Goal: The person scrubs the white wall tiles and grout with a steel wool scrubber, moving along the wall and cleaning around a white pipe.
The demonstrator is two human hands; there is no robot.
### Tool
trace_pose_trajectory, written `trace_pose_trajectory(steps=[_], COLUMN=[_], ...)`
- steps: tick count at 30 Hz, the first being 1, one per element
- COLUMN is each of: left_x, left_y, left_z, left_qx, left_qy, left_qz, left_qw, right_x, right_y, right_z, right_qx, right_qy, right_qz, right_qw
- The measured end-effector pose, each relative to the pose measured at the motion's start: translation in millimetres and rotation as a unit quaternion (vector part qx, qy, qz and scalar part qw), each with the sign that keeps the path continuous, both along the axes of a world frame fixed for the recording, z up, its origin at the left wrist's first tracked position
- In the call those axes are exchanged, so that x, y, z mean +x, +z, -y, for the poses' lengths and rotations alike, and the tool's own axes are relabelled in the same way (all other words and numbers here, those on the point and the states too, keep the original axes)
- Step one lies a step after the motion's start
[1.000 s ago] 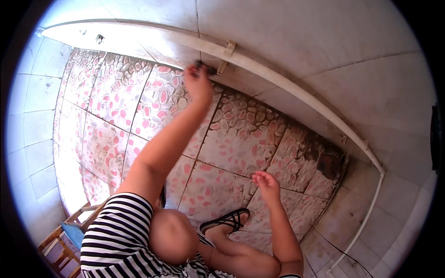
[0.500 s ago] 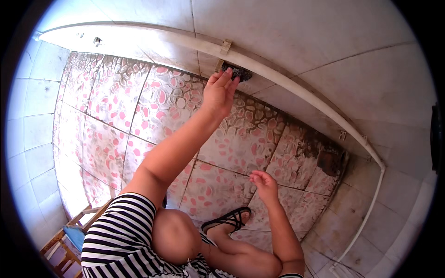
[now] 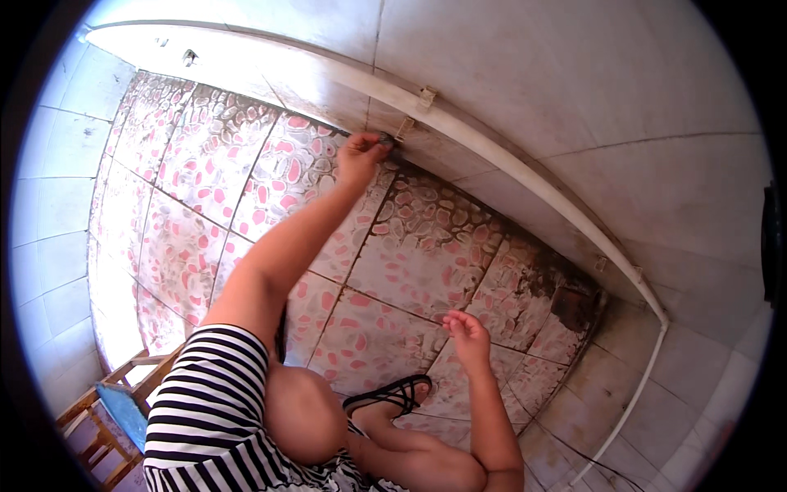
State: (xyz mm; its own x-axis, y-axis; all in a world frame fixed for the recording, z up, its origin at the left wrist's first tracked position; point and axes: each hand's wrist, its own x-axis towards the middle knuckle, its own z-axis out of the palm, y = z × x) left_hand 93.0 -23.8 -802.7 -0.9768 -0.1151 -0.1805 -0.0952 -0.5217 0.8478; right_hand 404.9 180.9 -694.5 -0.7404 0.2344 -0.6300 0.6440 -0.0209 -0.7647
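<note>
At the foot of the tiled wall, my left hand [image 3: 359, 157] is closed around a dark steel wool scourer [image 3: 386, 142], and most of it is hidden by the fingers. The scourer is at the grimy seam where the wall meets the floor, just below a small pipe clip [image 3: 405, 128]. My right hand [image 3: 467, 334] hangs above the patterned floor [image 3: 393, 303], its fingers loosely curled and apart, with nothing visible in it.
A white pipe [image 3: 492, 135] runs along the wall. A dark, dirty square patch [image 3: 571, 308] marks the far right floor corner. My sandalled foot [image 3: 402, 397] rests on the tiles. A wooden chair [image 3: 106, 418] with a blue cloth [image 3: 123, 414] stands at the lower left.
My left hand has moved with the scourer from the wall face beside the pipe clip down and left to the floor seam. My right hand stays much the same; the view has shifted slightly.
</note>
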Motion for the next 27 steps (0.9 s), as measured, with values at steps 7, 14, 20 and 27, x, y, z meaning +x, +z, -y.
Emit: trace_pose_trajectory(steps=[7,14,20,27], left_x=[-58,-22,16,-43], left_y=[-29,-42,-6,-51], left_z=[108,20,-65,49], left_qx=[-0.203,-0.267,-0.029,-0.183], left_qy=[0.139,0.199,0.084,0.121], left_qz=[-0.023,0.061,0.114,0.146], left_qw=[0.969,0.941,0.989,0.965], right_x=[14,10,4,-10], right_y=[-2,-14,-16,-2], right_z=[-11,0,4,6], right_qx=[0.001,-0.018,-0.014,-0.018], right_qy=[-0.006,0.016,0.029,0.001], right_qz=[-0.002,0.002,0.015,0.016], right_qw=[1.000,1.000,0.999,1.000])
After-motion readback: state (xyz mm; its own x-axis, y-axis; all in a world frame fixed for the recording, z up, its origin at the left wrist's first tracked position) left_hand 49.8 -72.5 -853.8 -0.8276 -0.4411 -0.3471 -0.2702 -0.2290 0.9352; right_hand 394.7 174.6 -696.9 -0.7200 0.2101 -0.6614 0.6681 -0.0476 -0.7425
